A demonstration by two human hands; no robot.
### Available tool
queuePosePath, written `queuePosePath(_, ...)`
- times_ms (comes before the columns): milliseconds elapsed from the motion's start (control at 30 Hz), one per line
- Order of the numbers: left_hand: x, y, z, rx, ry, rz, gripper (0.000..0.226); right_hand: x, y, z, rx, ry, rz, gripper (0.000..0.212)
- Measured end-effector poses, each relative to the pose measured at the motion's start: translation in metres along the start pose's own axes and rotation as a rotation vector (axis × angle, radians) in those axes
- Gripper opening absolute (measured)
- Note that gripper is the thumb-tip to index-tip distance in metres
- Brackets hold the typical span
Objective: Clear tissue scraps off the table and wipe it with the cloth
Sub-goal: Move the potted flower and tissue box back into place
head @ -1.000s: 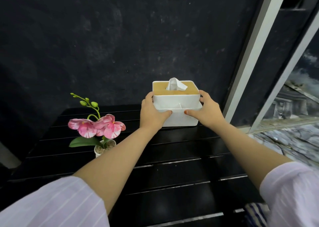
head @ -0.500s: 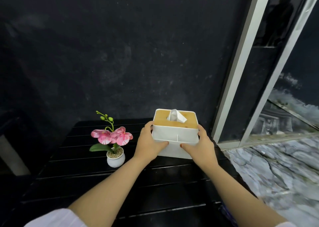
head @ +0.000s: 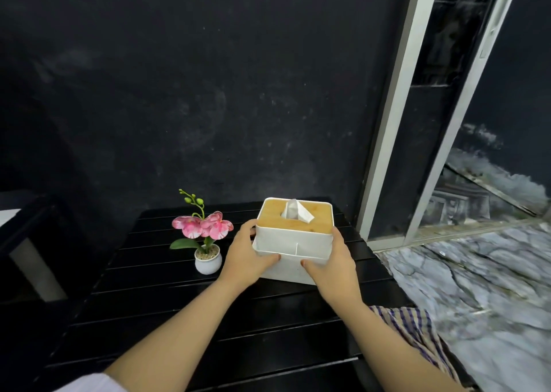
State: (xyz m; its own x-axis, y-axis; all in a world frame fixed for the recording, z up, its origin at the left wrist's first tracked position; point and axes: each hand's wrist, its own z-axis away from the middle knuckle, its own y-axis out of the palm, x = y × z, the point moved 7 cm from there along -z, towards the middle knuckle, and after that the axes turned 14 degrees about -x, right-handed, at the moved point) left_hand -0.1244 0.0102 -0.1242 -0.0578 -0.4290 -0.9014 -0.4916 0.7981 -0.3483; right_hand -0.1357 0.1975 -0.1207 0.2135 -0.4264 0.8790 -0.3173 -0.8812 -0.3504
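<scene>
A white tissue box (head: pixel 293 242) with a wooden lid and a tissue sticking up stands at the back right of the black slatted table (head: pixel 185 317). My left hand (head: pixel 246 257) grips its left side and my right hand (head: pixel 334 265) grips its right side, thumbs on the front. A striped purple and beige cloth (head: pixel 417 329) hangs over the table's right edge, beside my right forearm. No tissue scraps show on the table.
A small white pot with pink orchid flowers (head: pixel 207 242) stands just left of the box. A dark wall rises behind the table. A metal-framed glass door (head: pixel 417 123) and marble floor (head: pixel 477 287) lie to the right.
The view has pulled back and up, so the table, box and plant sit lower in the frame. Both hands stay on the tissue box. The striped cloth has come into view.
</scene>
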Motion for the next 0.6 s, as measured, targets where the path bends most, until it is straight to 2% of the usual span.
queuePosePath(200,-0.008,-0.003,0.001,-0.019,0.005,-0.014,0.08,0.01,-0.004,0.0,0.06,-0.021,0.015,0.062)
queuePosePath(467,0.0,-0.002,-0.001,-0.02,-0.056,-0.059,0.107,0.02,-0.019,0.002,0.162,-0.009,0.092,0.077)
queuePosePath(600,0.004,-0.001,0.0,-0.009,-0.059,-0.059,0.107,0.011,-0.015,0.001,0.205,-0.002,0.099,0.081)
